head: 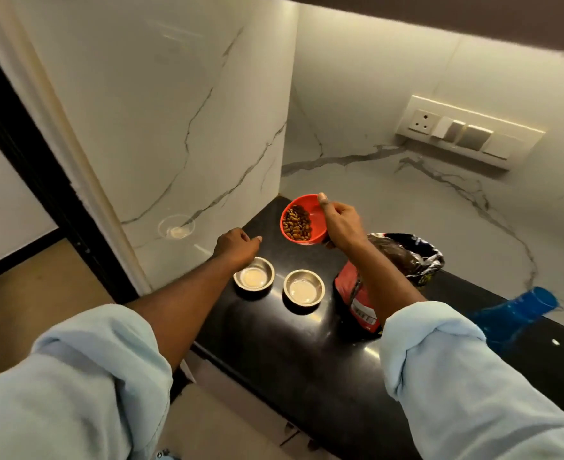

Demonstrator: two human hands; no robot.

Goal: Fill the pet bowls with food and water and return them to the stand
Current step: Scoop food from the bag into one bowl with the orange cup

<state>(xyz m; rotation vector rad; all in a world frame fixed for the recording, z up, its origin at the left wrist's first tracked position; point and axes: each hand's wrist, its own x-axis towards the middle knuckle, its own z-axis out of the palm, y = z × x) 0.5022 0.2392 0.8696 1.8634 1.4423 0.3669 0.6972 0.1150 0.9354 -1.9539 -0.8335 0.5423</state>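
Kibble (296, 224) in red cup (317, 215), right hand (342, 224) around it; two steel bowls (254, 277) (303, 287) empty; left hand (237, 247) slack-fingered.

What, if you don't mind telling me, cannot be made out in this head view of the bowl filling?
Stand: outside the head view altogether.
Food bag: print crossed by the right forearm, too small to read.
Blue bottle: blurred, base behind the right sleeve; water level unknown.
Left bowl: rim partly behind the left hand and wrist; contact unclear.
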